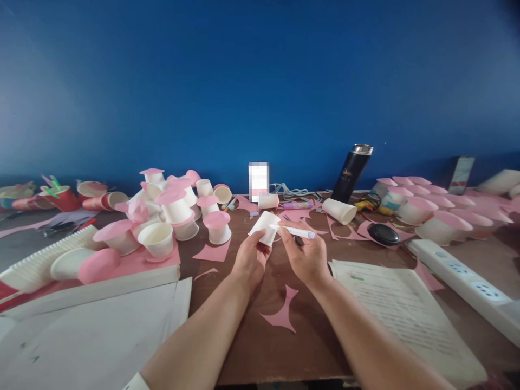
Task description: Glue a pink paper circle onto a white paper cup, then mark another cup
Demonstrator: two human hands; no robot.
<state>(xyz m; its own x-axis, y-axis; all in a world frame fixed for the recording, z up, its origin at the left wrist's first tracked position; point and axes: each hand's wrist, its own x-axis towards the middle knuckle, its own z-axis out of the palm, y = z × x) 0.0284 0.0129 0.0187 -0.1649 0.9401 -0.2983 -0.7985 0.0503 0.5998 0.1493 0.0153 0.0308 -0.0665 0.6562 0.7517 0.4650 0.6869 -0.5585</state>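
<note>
My left hand grips a white paper cup, tilted over the middle of the table. In my right hand is a white pen, its tip pointing left at the cup's side; whether the tip touches the cup I cannot tell. Below the hands lies a pink paper scrap on the brown table. Another white paper cup rests on its side to the right, and a purple tube lies just behind my right hand.
Paper cups with pink tops crowd the left, beside a long cup stack. More pink-topped cups stand right. A black flask, round black lid, power strip and printed sheets surround my right arm.
</note>
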